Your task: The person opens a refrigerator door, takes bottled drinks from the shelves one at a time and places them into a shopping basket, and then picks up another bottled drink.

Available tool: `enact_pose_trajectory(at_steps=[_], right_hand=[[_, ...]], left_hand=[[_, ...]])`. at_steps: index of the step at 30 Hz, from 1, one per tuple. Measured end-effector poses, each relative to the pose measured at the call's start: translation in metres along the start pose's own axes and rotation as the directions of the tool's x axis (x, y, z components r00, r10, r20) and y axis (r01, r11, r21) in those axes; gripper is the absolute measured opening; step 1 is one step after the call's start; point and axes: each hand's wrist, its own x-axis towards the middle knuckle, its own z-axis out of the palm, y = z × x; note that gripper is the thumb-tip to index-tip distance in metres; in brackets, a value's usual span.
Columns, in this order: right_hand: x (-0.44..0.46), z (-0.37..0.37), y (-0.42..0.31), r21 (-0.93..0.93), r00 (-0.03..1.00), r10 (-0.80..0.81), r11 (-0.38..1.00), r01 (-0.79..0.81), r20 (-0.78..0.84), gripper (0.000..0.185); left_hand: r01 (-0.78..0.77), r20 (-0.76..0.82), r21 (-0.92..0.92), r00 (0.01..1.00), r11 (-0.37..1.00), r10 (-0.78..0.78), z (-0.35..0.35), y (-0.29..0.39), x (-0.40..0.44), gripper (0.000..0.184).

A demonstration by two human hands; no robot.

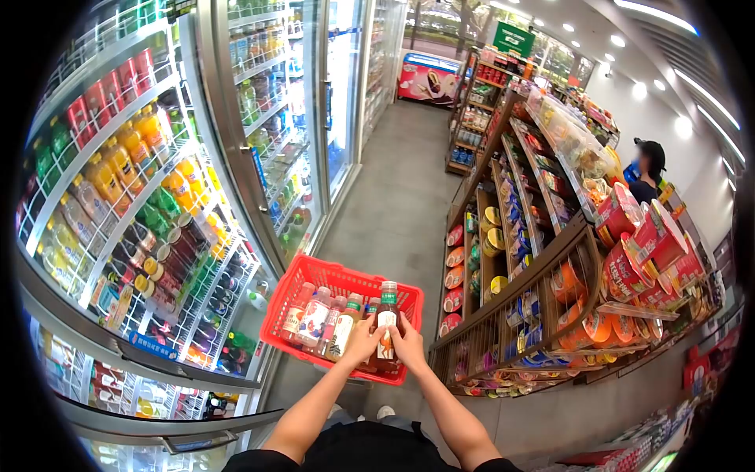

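Observation:
My right hand is closed round the lower part of a dark bottle with a green cap and a white label, held upright over the right half of a red basket. At the bottle's left side, my left hand is closed with its fingertips against it. Several bottles lie in the basket to the left, among them a white-labelled bottle beside my left hand and a clear bottle with a pink and blue label.
An open fridge with shelves of drinks stands close on the left, its door edge below. Snack shelves with red cup noodles line the right. A grey aisle floor runs to a freezer chest. Another person stands behind the shelves.

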Motion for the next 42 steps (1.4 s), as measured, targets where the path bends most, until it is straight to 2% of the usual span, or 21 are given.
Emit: enact_pose_trajectory(at_steps=[3, 5, 7, 9, 10, 11, 12, 13, 19, 21, 26, 27, 29, 31, 34, 35, 37, 39, 40, 41, 42], right_hand=[[-0.001, 0.000, 0.000, -0.101, 0.991, -0.088, 0.992, 0.077, -0.103, 0.053], [0.001, 0.000, 0.000, -0.183, 0.990, -0.062, 0.982, 0.039, -0.124, 0.052], [-0.003, -0.001, -0.003, -0.266, 0.991, -0.027, 0.964, -0.008, -0.129, 0.051], [-0.008, -0.004, -0.012, -0.345, 0.983, -0.072, 0.939, 0.010, -0.168, 0.043], [-0.003, -0.003, 0.008, -0.448, 0.974, -0.177, 0.889, 0.095, -0.143, 0.038], [-0.001, -0.003, 0.014, -0.449, 0.974, -0.173, 0.889, 0.090, -0.148, 0.038], [-0.002, -0.004, 0.017, -0.400, 0.972, -0.168, 0.912, 0.090, -0.164, 0.036], [-0.002, -0.006, 0.021, -0.349, 0.970, -0.163, 0.933, 0.092, -0.180, 0.034], [0.001, -0.010, 0.029, -0.173, 0.961, -0.177, 0.975, 0.142, -0.210, 0.029], [0.001, -0.013, 0.034, -0.148, 0.965, -0.183, 0.976, 0.157, -0.185, 0.029], [0.005, -0.026, 0.041, -0.104, 0.973, -0.187, 0.979, 0.174, -0.132, 0.026], [0.005, -0.030, 0.039, -0.101, 0.974, -0.196, 0.978, 0.185, -0.116, 0.026], [0.005, -0.037, 0.034, -0.085, 0.980, -0.186, 0.980, 0.179, -0.072, 0.028], [0.008, -0.042, 0.032, -0.091, 0.979, -0.195, 0.978, 0.190, -0.054, 0.027], [0.008, -0.045, 0.029, -0.094, 0.974, -0.223, 0.971, 0.218, -0.046, 0.024], [0.010, -0.043, 0.032, -0.060, 0.958, -0.282, 0.959, 0.279, -0.059, 0.023], [0.011, -0.040, 0.030, -0.036, 0.945, -0.317, 0.948, 0.316, -0.075, 0.021], [0.003, -0.030, 0.019, 0.070, 0.951, -0.310, 0.949, 0.308, 0.012, 0.020], [0.001, -0.031, 0.011, 0.092, 0.952, -0.306, 0.948, 0.305, -0.002, 0.018], [-0.010, -0.018, -0.006, 0.185, 0.965, -0.247, 0.956, 0.228, 0.089, 0.018], [-0.008, -0.008, -0.010, 0.180, 0.944, -0.310, 0.941, 0.287, 0.113, 0.019]], left_hand=[[0.026, 0.105, 0.020, 0.994, 0.999, -0.028, 0.001, 0.006, 0.008, 0.040], [-0.004, 0.030, -0.051, 1.000, 0.999, 0.006, 0.016, -0.017, 0.010, 0.033], [-0.004, 0.038, -0.042, 0.999, 0.999, 0.006, 0.017, -0.016, 0.009, 0.036], [0.067, 0.071, 0.070, 0.995, 0.995, -0.072, 0.011, 0.000, 0.006, 0.037], [0.066, 0.076, 0.070, 0.995, 0.995, -0.071, 0.014, -0.004, 0.008, 0.037], [-0.010, 0.009, 0.107, 1.000, 0.994, 0.009, 0.020, -0.011, 0.008, 0.037], [-0.082, -0.055, 0.147, 0.994, 0.986, 0.091, 0.023, -0.010, 0.007, 0.037], [-0.083, -0.051, 0.144, 0.994, 0.986, 0.092, 0.025, -0.010, 0.006, 0.037], [0.016, -0.044, 0.108, 0.999, 0.994, -0.011, 0.023, -0.003, 0.005, 0.037], [0.041, -0.037, 0.048, 0.999, 0.998, -0.039, 0.023, -0.007, 0.001, 0.036], [0.053, -0.079, -0.257, 0.994, 0.965, -0.076, 0.027, -0.017, -0.008, 0.029], [0.054, -0.097, -0.256, 0.992, 0.965, -0.081, 0.026, -0.014, -0.011, 0.029], [0.140, -0.037, -0.320, 0.986, 0.937, -0.160, 0.022, -0.010, -0.018, 0.027], [0.103, -0.074, -0.319, 0.988, 0.942, -0.133, 0.022, -0.008, -0.022, 0.026], [0.136, -0.139, -0.373, 0.970, 0.918, -0.201, 0.024, -0.011, -0.036, 0.024], [0.185, -0.181, -0.366, 0.947, 0.912, -0.265, 0.024, -0.017, -0.046, 0.024], [0.176, -0.205, -0.358, 0.943, 0.917, -0.261, 0.024, -0.022, -0.051, 0.024], [0.033, -0.271, -0.579, 0.935, 0.815, -0.230, 0.021, -0.023, -0.070, 0.024], [0.038, -0.264, -0.562, 0.938, 0.826, -0.223, 0.019, -0.020, -0.070, 0.024], [0.077, -0.330, -0.508, 0.903, 0.858, -0.277, 0.010, -0.014, -0.078, 0.024], [0.062, -0.373, -0.479, 0.889, 0.876, -0.267, 0.001, -0.009, -0.080, 0.024]])
